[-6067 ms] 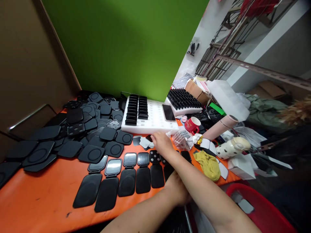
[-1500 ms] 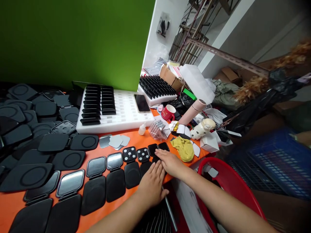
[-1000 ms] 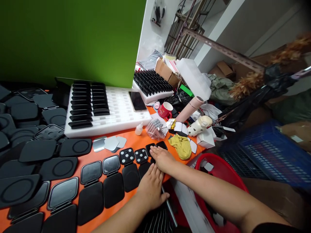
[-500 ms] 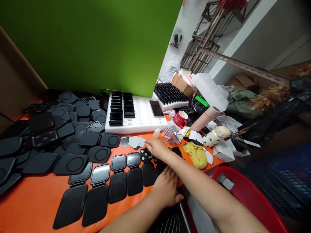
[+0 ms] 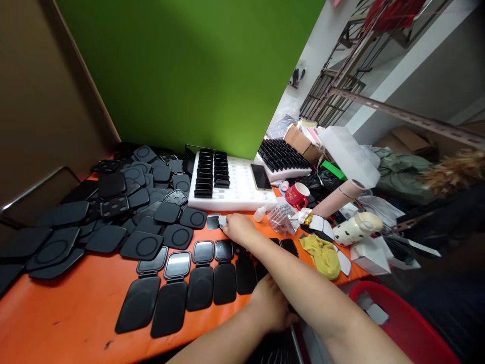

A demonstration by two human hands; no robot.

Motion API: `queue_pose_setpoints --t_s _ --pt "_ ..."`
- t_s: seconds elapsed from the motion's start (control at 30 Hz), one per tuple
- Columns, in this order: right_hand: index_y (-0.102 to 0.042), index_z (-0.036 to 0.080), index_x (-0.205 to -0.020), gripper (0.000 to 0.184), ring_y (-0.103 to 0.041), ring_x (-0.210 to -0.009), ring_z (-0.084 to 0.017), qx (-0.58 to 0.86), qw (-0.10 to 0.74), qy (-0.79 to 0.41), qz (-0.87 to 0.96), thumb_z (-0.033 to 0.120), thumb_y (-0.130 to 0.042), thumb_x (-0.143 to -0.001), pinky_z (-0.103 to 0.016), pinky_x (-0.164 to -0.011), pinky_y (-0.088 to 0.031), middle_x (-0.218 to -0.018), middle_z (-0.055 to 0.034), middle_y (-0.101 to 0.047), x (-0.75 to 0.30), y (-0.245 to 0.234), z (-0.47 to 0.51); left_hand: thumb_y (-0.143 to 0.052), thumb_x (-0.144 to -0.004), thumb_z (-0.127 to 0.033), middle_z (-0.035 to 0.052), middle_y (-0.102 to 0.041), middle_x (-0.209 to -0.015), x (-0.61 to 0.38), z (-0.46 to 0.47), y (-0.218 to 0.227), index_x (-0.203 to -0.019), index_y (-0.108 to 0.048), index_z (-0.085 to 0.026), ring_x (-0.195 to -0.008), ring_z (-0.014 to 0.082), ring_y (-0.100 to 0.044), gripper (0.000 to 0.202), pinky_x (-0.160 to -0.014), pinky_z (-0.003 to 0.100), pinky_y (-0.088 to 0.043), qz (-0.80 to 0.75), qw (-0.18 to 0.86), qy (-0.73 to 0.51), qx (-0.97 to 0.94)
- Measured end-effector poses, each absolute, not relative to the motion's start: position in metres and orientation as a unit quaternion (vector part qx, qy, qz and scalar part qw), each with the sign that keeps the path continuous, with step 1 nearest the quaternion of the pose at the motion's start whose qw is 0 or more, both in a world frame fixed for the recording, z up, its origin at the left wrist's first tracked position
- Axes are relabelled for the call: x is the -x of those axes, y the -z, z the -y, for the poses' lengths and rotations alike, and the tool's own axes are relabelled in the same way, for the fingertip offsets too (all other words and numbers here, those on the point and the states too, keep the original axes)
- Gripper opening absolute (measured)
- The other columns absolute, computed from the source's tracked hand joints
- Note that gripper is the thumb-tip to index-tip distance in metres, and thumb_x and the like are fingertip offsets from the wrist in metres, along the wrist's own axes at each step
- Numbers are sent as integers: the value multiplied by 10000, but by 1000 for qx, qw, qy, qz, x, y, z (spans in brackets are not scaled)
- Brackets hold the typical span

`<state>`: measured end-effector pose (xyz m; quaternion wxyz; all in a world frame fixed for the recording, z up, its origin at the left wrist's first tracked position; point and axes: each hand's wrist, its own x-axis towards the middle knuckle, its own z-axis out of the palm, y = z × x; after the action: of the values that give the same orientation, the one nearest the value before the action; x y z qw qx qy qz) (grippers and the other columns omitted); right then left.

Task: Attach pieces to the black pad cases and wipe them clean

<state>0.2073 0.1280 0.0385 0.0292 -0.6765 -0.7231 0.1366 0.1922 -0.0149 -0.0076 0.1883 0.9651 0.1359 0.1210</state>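
Note:
A row of open black compact cases [image 5: 189, 283] lies on the orange table [image 5: 68, 313]; some hold mirrors in their upper halves. My right hand [image 5: 238, 229] reaches past the row, and its bent fingers press on a small pile of thin grey plates [image 5: 222, 221] in front of the white foam tray [image 5: 242, 194]. Further back toward me, my left hand [image 5: 271, 307] rests on the right end of the row at the table's front edge. My right forearm crosses over it and hides its fingers.
A heap of closed black cases [image 5: 113, 207] covers the left of the table. A phone [image 5: 260, 176] lies on the foam tray. To the right are a glue bottle [image 5: 259, 214], a red mug [image 5: 297, 195], a yellow cloth [image 5: 322, 255] and a red basin [image 5: 413, 328].
My right hand has moved from the rightmost cases of the row forward and left to the grey plates. My left hand stays at the row's right end. The camera has swung left.

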Motion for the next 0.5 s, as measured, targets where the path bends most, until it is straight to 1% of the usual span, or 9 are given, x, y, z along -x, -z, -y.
queue_pose_setpoints --t_s 0.1,0.2,0.27,0.33,0.4,0.5 --pt "-597 164 -843 194 -543 -877 -211 692 80 -143 703 266 -436 -808 -311 -764 -362 -910 -97 -618 -230 -48 -118 -384 -806 -551 109 -349 -1381 -193 14 10 -1332 -310 -106 -1313 251 -174 693 -1075 391 -113 -141 194 -108 -965" --pt "-576 173 -835 200 -509 -904 -199 711 137 -161 671 290 -414 -823 -309 -792 -339 -928 -80 -599 -271 -56 -97 -357 -801 -583 159 -294 -1399 -193 14 13 -1338 -278 -47 -1311 264 -180 763 -1076 393 -90 -154 200 -106 -962" --pt "-559 172 -806 196 -518 -814 -175 724 165 -196 641 315 -425 -813 -287 -737 -363 -840 -51 -596 -300 -55 -79 -341 -805 -587 156 -223 -1426 -194 14 15 -1354 -236 -46 -1319 261 -153 777 -1076 399 -69 -160 202 -111 -960" --pt "-540 166 -774 213 -510 -678 -144 734 186 -245 606 335 -416 -810 -256 -640 -383 -724 -20 -575 -322 -48 -60 -332 -804 -596 143 -191 -1438 -196 15 16 -1359 -228 -61 -1324 263 -130 778 -1074 419 -43 -164 202 -115 -959" --pt "-528 160 -746 226 -484 -592 -122 737 206 -293 573 346 -413 -804 -233 -571 -382 -650 2 -545 -333 -37 -44 -317 -799 -613 139 -204 -1435 -197 15 17 -1357 -238 -68 -1324 270 -124 784 -1068 446 -27 -166 203 -115 -958" --pt "-519 160 -695 211 -476 -584 -109 731 236 -344 539 339 -445 -780 -220 -573 -387 -629 13 -527 -331 -19 -31 -294 -796 -629 146 -245 -1421 -199 15 17 -1352 -248 -60 -1325 271 -113 798 -1063 463 -14 -168 199 -113 -959"
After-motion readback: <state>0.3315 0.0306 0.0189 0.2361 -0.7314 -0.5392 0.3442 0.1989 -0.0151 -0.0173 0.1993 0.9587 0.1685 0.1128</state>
